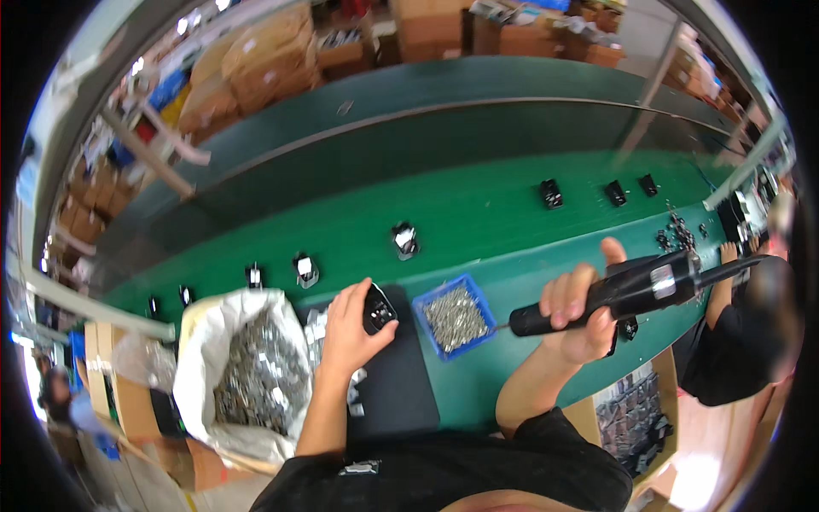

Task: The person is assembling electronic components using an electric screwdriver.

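Observation:
My left hand is closed around a small black plastic housing, keeping it over the dark mat. In my right hand is a black electric screwdriver, lying nearly level with its bit pointing left. The tip of the bit reaches the right edge of a blue tray full of small silver screws. Whether a screw sits on the bit is too small to tell. Small metal pieces lie on the mat beside my left forearm.
Left of me stands a white sack of metal pieces. Several black housings line the green belt. Loose dark parts lie farther right, near a co-worker. A cardboard box of dark parts sits low at right.

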A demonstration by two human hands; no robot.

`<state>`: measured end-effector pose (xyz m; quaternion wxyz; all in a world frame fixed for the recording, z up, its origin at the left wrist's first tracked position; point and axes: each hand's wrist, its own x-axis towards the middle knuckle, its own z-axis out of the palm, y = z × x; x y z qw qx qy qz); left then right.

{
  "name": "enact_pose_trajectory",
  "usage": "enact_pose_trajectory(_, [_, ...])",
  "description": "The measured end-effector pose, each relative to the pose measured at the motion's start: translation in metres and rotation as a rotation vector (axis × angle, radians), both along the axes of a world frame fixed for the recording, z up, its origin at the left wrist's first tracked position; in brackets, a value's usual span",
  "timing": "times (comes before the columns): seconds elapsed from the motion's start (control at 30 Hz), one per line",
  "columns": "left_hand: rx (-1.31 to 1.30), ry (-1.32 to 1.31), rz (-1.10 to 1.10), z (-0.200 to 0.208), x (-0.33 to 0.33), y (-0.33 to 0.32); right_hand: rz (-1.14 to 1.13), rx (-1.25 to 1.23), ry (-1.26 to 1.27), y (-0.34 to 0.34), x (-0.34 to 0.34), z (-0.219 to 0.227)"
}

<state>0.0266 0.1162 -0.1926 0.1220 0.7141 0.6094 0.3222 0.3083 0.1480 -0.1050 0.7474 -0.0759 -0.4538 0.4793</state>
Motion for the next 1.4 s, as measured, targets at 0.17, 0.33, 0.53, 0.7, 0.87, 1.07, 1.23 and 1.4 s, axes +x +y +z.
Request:
enact_pose_trajectory(0.17, [-0.199, -0.047, -0.056, -0.03, -0.002, -0.058, 0.019, -0.032, -0.07, 0.01, -0.005, 0.003])
enact_pose_trajectory(0.33, [-0.111, -0.055, -0.088, -0.028, -0.028, -0.067, 0.118, 0.029, -0.184, 0.019, -0.012, -0.007])
enact_pose_trajectory(0.53, [0.068, 0.042, 0.446, -0.036, -0.069, -0.075, -0.112, -0.118, -0.269, 0.021, -0.035, -0.05])
enact_pose_trajectory(0.7, [-0.069, 0.068, 0.485, -0.045, -0.07, -0.083, -0.331, -0.245, -0.22, 0.013, -0.048, -0.102])
enact_pose_trajectory(0.87, [-0.12, 0.069, 0.506, -0.045, -0.069, -0.078, -0.32, -0.279, -0.267, 0.014, -0.056, -0.113])
enact_pose_trajectory(1.07, [-0.171, 0.079, 0.474, -0.038, -0.068, -0.075, -0.196, -0.185, -0.121, 0.003, -0.031, -0.1])
enact_pose_trajectory(1.23, [-0.168, 0.007, 0.435, -0.036, -0.072, -0.079, -0.213, -0.328, -0.056, 0.009, -0.031, -0.096])
enact_pose_trajectory(1.4, [-0.192, -0.042, 0.439, -0.033, -0.067, -0.079, -0.279, -0.351, -0.147, 0.008, -0.043, -0.094])
